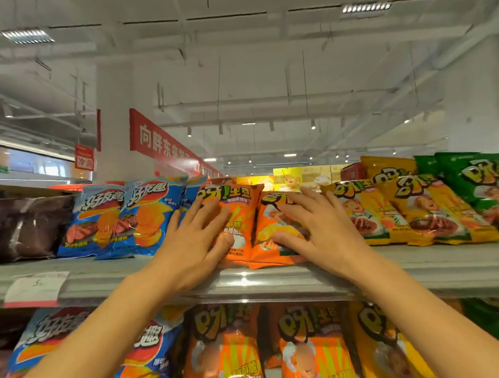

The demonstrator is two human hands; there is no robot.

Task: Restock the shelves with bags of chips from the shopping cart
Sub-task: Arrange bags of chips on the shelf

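Two orange chip bags [245, 226] lie side by side on the upper shelf [275, 282], left hand [193, 242] and right hand [318, 228] pressing them, fingers spread wide and straight. Blue chip bags [121, 220] crowd the left, yellow bags [409, 210] the right, green bags [482, 184] beyond.

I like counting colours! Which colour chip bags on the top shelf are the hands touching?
The orange bags: both hands press them, between the blue bags and the yellow bags.
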